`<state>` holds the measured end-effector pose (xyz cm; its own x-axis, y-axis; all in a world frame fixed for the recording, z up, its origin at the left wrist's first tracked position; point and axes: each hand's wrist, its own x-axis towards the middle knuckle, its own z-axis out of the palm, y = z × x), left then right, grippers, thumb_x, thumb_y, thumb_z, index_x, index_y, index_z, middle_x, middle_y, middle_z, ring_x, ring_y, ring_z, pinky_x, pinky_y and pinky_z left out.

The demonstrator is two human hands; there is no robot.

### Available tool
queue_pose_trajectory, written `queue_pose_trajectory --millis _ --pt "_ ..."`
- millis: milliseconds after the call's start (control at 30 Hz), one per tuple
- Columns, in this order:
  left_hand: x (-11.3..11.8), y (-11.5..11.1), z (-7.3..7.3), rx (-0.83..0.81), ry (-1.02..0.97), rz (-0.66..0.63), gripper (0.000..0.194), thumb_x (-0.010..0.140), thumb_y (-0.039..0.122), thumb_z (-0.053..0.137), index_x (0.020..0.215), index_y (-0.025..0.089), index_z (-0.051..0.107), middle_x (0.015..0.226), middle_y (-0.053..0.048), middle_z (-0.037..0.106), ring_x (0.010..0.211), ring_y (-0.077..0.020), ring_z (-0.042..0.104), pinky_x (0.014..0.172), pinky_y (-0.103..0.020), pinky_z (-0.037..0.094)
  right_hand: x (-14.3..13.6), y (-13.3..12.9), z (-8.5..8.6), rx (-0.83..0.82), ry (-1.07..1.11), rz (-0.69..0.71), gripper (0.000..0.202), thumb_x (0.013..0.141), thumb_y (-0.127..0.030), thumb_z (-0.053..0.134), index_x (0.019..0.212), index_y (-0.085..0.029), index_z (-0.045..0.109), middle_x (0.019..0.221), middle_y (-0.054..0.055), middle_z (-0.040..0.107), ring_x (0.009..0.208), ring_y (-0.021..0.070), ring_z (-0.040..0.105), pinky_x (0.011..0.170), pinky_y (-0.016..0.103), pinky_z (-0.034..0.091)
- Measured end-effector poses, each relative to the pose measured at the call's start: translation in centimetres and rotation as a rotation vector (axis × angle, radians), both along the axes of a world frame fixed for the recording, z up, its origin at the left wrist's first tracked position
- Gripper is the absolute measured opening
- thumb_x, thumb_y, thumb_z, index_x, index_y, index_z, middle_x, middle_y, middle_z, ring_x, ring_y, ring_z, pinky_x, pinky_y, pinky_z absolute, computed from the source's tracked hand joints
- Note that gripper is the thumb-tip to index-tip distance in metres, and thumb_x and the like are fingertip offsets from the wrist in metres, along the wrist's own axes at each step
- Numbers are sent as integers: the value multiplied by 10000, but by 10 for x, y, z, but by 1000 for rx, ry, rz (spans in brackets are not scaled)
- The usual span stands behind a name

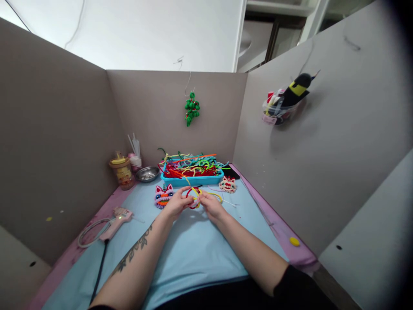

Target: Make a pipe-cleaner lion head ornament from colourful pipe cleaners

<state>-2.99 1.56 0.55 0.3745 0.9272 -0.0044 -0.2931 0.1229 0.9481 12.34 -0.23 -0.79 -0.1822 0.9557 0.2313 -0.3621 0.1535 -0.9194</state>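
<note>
Loops of red, yellow and pale pink fuzzy stem (194, 203) hung over the middle of the surface (190, 258), straight ahead of me, where I could look down on both sides at once. My left hand (177, 204) pinched them from the left, its fingers closed, and my right hand (211, 206) pinched from the right, closed as well, probably because springy stems open out when only one side is held. How hard each tip pressed, I couldn't tell. A yellow strand (219, 196) curved out to the right, past my knuckles.

Just beyond, the blue tray (180, 182) corralled a tangle of coloured stems (193, 167), near enough to pick from, I'd say. A purple-and-pink animal head (164, 196) sat near its left end, a cream-and-red one (228, 184) at its right, both in easy sight.

Farther left, a metal bowl (147, 174) probably served to stop small bits scattering. Nearer, the pink glue gun (115, 223) lay with its nozzle pointing right, likely ready for my left side. A green ornament (192, 109) hung on the far wall and a tool container (280, 110) on the right one, presumably to save room.
</note>
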Motion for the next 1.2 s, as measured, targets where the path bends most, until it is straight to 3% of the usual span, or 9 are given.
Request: queue_pose_trajectory --millis 300,533,667,833,967,1100,1200 --pt "0 -1 1 -48 -44 -11 764 616 190 778 1266 120 383 773 -68 664 667 -145 643 668 -272 503 8 8 -10 83 -163 -179 250 684 -431 653 644 -186 681 1151 57 577 1065 244 509 952 366 343" --pt "2 -2 1 2 -32 -53 728 610 192 776 1237 117 414 764 -50 664 642 -133 636 654 -256 490 1 1 -1 68 5 11 260 681 -440 655 756 -193 687 1111 60 599 981 227 550 910 368 393" --pt "0 -2 3 -28 -37 -11 746 620 184 773 1257 120 391 721 -36 657 634 -132 635 677 -272 496 4 2 -2 77 -71 -59 282 713 -459 626 687 -182 670 1122 70 583 1009 235 532 921 379 373" --pt "-2 -5 10 -73 -73 -7 695 652 221 755 1248 138 406 811 -68 668 693 -142 637 650 -255 490 12 6 -5 133 -308 -178 288 715 -461 618 648 -185 662 1194 77 517 1151 251 438 999 386 288" --pt "-1 -6 13 -100 -53 40 648 643 201 754 1209 127 446 739 -40 655 610 -123 611 603 -245 477 13 3 -4 195 -459 -161 288 750 -458 587 662 -196 668 1230 76 481 1194 237 407 1019 361 265" --pt "1 -6 13 -135 -59 89 669 621 170 756 1210 122 442 709 -29 650 572 -119 596 568 -237 464 13 0 -3 204 -448 -124 276 751 -460 598 700 -198 670 1264 76 468 1216 230 398 1021 350 261" --pt "3 -5 13 -168 -88 97 579 623 125 734 1147 121 486 638 1 622 510 -90 551 518 -207 436 13 -2 0 215 -429 -129 274 743 -457 612 691 -191 654 1283 76 463 1195 230 422 1024 351 250"
